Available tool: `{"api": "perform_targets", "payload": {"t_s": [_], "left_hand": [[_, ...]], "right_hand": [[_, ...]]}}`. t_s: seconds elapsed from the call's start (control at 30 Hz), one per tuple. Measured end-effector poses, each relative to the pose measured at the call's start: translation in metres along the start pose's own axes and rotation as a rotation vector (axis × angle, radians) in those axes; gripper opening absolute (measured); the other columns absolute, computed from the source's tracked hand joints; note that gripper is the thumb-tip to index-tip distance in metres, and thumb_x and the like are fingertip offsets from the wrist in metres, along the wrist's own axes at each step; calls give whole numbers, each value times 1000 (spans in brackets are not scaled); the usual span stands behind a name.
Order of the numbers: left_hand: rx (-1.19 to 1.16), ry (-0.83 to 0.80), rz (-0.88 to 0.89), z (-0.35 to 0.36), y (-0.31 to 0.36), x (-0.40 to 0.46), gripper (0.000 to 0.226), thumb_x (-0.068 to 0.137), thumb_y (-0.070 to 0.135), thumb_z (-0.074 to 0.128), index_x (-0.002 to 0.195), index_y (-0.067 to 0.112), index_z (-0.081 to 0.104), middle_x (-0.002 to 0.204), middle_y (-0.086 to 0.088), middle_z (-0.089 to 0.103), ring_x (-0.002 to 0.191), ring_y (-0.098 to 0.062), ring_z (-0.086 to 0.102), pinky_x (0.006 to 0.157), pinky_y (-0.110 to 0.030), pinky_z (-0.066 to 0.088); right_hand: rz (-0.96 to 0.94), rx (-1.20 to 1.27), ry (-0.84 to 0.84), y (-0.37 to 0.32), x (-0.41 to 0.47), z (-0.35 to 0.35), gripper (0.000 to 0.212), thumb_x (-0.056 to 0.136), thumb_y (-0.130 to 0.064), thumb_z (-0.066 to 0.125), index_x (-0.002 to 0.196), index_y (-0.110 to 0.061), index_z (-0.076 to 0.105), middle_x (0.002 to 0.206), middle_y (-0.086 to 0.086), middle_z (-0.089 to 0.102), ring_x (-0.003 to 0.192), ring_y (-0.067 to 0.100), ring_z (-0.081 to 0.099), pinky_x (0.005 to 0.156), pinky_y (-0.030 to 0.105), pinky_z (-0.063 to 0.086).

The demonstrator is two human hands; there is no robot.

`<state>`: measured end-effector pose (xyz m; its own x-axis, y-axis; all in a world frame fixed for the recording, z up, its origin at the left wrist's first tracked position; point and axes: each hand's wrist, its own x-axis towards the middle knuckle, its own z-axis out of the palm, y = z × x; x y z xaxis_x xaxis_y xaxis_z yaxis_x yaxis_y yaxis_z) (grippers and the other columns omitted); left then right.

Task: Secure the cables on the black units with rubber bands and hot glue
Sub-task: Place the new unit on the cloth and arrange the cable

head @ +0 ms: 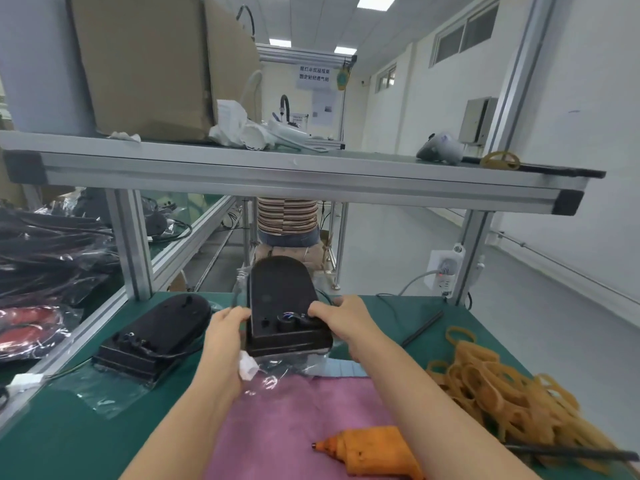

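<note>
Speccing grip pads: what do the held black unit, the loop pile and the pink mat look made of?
Black unit: likely moulded plastic, matte, faint sheen.
Rubber bands: tan rubber by the look, dull floppy loops.
Pink mat: seemingly cloth, soft fuzzy surface; fibre unclear.

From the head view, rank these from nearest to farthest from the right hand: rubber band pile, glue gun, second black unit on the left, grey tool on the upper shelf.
1. Rubber band pile, on the mat to the right of the right hand.
2. Glue gun, on the pink cloth toward the near edge.
3. Second black unit, left, beyond the left hand.
4. Grey tool, on the upper shelf, far right.
</note>
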<state>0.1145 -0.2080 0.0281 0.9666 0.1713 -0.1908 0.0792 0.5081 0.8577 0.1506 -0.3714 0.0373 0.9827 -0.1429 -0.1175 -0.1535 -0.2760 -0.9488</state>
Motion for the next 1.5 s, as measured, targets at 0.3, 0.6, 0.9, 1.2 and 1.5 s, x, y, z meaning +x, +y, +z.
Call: {"api": "perform_targets", "payload": {"t_s": [0.3, 0.6, 0.9, 1.2, 1.5], "left_hand": [[180, -301, -192, -47, -12, -96, 57, 58, 16, 74, 114, 17, 66, 103, -16, 74, 86, -36, 72, 68, -42, 60], [236, -247, -188, -65, -55, -123, 61, 61, -1, 65, 119, 17, 62, 102, -13, 74, 89, -34, 70, 76, -43, 54], [286, -126, -137, -74, -59, -125, 53, 77, -12, 61, 124, 13, 60, 106, -13, 71, 87, -31, 66, 62, -36, 56], [324, -12, -43, -76, -50, -141, 39, 83, -13, 59, 102, 21, 66, 81, 2, 74, 75, -19, 66, 48, -21, 54], [1105, 58, 139, -105, -53, -120, 26, 92, 26, 63, 116, 19, 69, 122, -11, 60, 122, -32, 51, 107, -47, 36]], "right_hand": [[53, 243, -193, 46, -150, -26, 64, 44, -34, 79, 103, -22, 57, 93, -2, 69, 82, 11, 69, 65, 21, 51], [-25, -114, -190, 71, -154, -31, 36, 84, -13, 69, 115, -16, 52, 102, 1, 62, 92, 13, 62, 90, 35, 52], [-201, -1023, 266, 53, -118, -103, 25, 95, -25, 46, 79, -20, 64, 94, 5, 64, 88, 25, 60, 63, 31, 40], [-219, -967, 120, 77, -81, -118, 28, 90, -13, 52, 105, -23, 74, 109, -3, 70, 96, 17, 63, 79, 30, 52], [-296, -795, -40, 53, -51, -56, 27, 92, -19, 57, 117, -19, 68, 122, 0, 66, 111, 19, 59, 95, 32, 46]]}}
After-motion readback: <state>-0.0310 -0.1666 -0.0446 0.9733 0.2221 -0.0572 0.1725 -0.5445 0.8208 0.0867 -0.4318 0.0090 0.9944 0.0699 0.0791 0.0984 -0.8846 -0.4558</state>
